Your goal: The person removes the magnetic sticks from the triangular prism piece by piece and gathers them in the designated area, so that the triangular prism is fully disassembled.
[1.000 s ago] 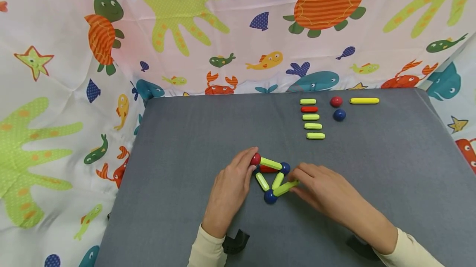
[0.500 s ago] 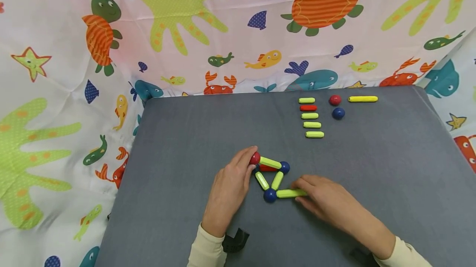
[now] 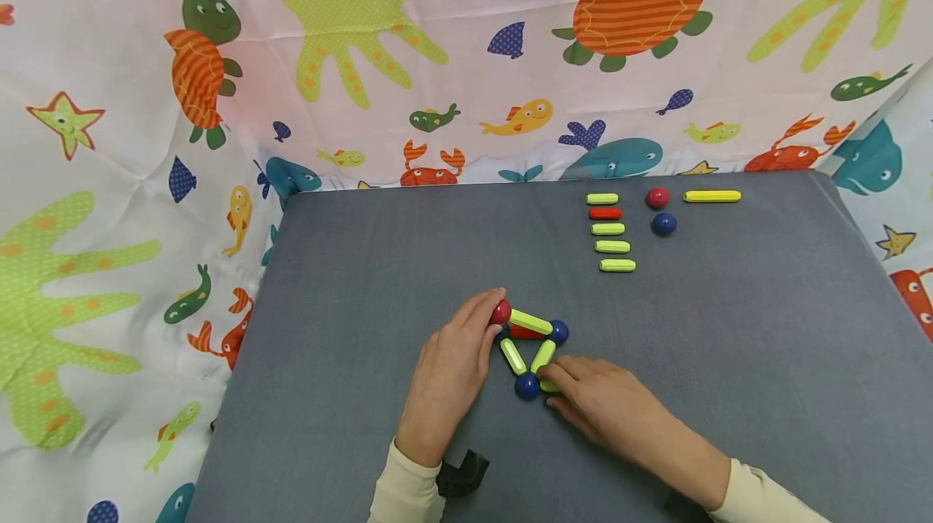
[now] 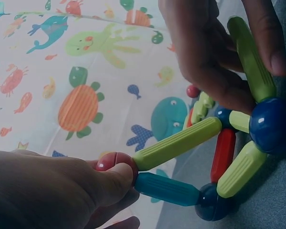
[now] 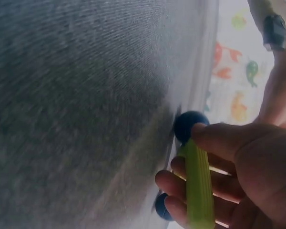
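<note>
My left hand [image 3: 448, 373] pinches a red ball [image 4: 117, 164] at the raised top corner of a frame built from rods and balls. From that ball a green rod [image 3: 530, 321] and a teal rod [image 4: 167, 189] run to two blue balls. A red rod [image 4: 223, 155] joins those two, and two green rods meet at the near blue ball [image 3: 528, 386]. Another green rod [image 5: 199, 186] sticks out of this near ball. My right hand [image 3: 605, 406] grips it between thumb and fingers, the thumb tip on the ball. In the head view the hand covers most of the rod.
Towards the back right of the grey table [image 3: 350, 280] lies a column of short green rods [image 3: 617, 265] with one red rod [image 3: 605, 214]. Beside it are a loose red ball [image 3: 658, 198], a blue ball [image 3: 664, 223] and a yellow rod [image 3: 711, 197]. A patterned cloth [image 3: 466, 45] hangs behind.
The outstretched green rod has swung from slanting up-right to pointing right. My right hand has slid left along it, close to the near blue ball. My left hand stays put.
</note>
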The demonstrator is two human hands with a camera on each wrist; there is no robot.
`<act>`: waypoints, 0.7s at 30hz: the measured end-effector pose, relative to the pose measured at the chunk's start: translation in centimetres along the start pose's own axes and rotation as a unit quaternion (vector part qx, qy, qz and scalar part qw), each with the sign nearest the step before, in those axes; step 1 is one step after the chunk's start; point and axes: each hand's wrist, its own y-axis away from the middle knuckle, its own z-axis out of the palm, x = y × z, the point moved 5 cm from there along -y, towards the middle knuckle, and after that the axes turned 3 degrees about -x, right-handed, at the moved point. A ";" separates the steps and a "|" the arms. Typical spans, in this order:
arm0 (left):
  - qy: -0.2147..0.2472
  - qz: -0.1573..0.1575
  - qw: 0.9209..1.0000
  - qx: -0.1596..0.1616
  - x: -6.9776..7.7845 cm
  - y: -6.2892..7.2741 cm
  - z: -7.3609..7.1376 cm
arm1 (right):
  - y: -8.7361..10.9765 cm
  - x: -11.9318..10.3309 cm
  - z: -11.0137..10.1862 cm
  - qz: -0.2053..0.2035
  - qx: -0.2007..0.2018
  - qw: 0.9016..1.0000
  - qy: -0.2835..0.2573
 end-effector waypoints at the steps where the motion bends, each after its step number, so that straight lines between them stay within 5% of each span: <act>1: -0.001 0.000 1.000 0.000 0.0 0.0 0.0 | -0.2 -0.1 0.1 0.001 -0.002 1.000 0.004; 21: 0.005 0.000 1.000 -0.002 -0.1 -0.3 0.1 | -1.1 -0.8 0.6 0.001 0.014 0.998 0.061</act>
